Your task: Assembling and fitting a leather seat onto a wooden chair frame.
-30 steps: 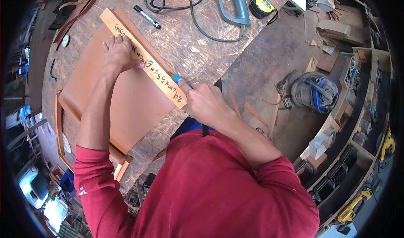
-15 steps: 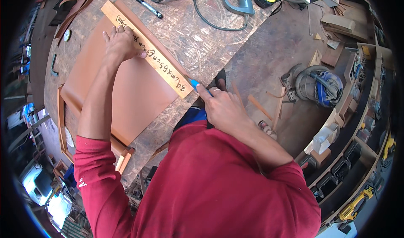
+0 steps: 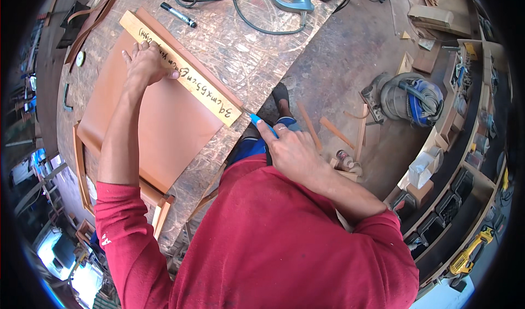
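Your left hand is resting spread across the wooden strip, which is lying over the brown sheet; most of the sheet is showing on your side of that hand, with a narrow band beyond the strip. Your right hand is curling around a blue-handled tool, seemingly a cutter, its tip pointing just beside the strip's end nearest that hand. For a clean line, you should be pressing the strip evenly, holding your left fingertips back from its far edge and guiding the tip snugly along the wood.
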A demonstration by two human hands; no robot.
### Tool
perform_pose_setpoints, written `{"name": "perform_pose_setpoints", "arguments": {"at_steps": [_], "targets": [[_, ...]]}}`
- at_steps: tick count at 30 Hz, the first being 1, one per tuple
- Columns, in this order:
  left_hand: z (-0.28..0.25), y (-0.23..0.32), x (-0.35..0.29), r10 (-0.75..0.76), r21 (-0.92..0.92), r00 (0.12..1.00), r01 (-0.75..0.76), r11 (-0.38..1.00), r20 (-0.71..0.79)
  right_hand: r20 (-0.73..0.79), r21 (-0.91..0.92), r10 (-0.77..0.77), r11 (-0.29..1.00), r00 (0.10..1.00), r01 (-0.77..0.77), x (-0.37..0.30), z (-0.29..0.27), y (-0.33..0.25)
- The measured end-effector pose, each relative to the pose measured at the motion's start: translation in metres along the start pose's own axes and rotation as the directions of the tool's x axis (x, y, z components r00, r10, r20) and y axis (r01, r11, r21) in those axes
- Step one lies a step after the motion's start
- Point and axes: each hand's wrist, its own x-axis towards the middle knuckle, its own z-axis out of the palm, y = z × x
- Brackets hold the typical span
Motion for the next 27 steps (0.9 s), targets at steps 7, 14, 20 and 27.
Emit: {"name": "perform_pose_setpoints", "arguments": {"at_steps": [7, 14, 20, 27], "targets": [[0.012, -0.010, 0.002, 0.019, -0.068, 0.998, -0.022, 0.997, -0.052, -0.068, 0.140, -0.054, 0.988, 0.996, 0.063, -0.012, -0.020, 0.008], [0.050, -0.021, 0.001, 0.084, -0.462, 0.985, -0.144, 0.875, -0.149, -0.607, -0.041, -0.002, 0.999, 0.795, -0.028, 0.065, -0.002, 0.057], [0.106, 0.040, -0.051, -0.238, -0.726, 0.874, -0.171, 0.666, -0.424, -0.537, -0.411, -0.372, 0.899, 0.757, 0.150, 0.151, 0.000, 0.107], [0.103, 0.093, -0.069, -0.516, -0.813, 0.769, -0.009, 0.582, -0.378, -0.503, -0.112, -0.266, 0.963, 0.822, 0.244, 0.146, 0.013, 0.057]]}}
